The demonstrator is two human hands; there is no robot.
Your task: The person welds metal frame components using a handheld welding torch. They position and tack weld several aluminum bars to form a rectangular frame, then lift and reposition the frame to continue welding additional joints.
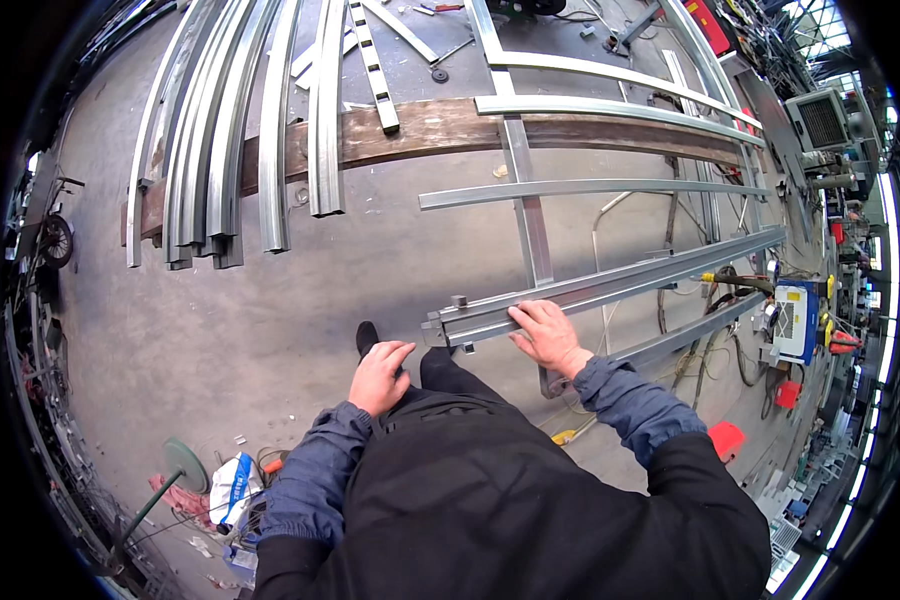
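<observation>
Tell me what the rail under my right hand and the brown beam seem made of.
The rail looks like metal, probably steel: smooth, grey, softly shiny, crisp-edged. The beam may be wood, judging by its streaked, worn brown surface; rusted metal is possible.

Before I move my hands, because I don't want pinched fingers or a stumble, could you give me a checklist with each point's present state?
1. Right hand touching the long grey metal rail: ok, near its closer end.
2. Right hand's grip firm: cannot tell.
3. Left hand clear of the rail: ok, apart from its end, with nothing visible in it.
4. Gloves worn: not ok, both hands are bare.
5. Rail fixed in place: cannot tell from above.
6. Feet clear of the rail: cannot tell; one black shoe shows left of it, the other is hidden.
</observation>
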